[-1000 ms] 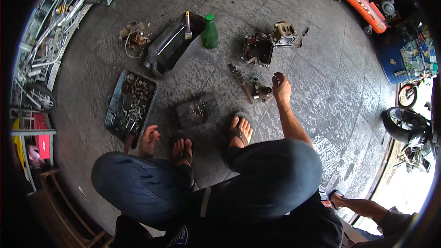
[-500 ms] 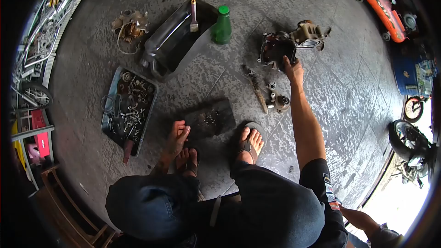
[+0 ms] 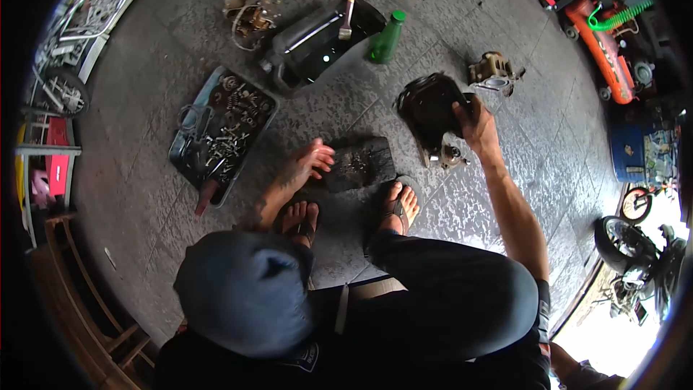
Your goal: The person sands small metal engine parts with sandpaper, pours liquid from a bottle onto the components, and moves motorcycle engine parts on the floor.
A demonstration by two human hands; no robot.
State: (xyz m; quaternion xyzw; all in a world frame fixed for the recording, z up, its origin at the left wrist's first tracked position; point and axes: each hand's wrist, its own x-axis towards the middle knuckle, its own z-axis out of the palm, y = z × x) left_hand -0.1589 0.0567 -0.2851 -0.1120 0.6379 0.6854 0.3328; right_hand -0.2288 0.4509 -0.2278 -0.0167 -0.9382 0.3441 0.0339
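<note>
My right hand (image 3: 480,131) grips the right edge of a dark, hollow engine part (image 3: 432,110); it is blurred and appears held above the floor. My left hand (image 3: 312,160) is at the left end of a dark flat block (image 3: 364,162) with small bits on top. Its fingers are apart and hold nothing I can see. A small metal part (image 3: 452,157) lies just below the engine part and is partly covered by it. Farther back on the right, a tan metal engine part (image 3: 494,72) with a round opening rests on the floor.
A cut-open black plastic container (image 3: 285,72) holds a paintbrush (image 3: 346,27) at its rim. Beside it stands a green bottle (image 3: 388,42). Bolts and springs fill a tray (image 3: 271,112) at left; a brownish engine part (image 3: 254,14) lies behind. Another person's arm (image 3: 570,367) shows bottom right.
My right hand has brought the dark engine part away from the tan one and closer to me, over the small metal part. My left hand has risen beside the block. The view has shifted.
</note>
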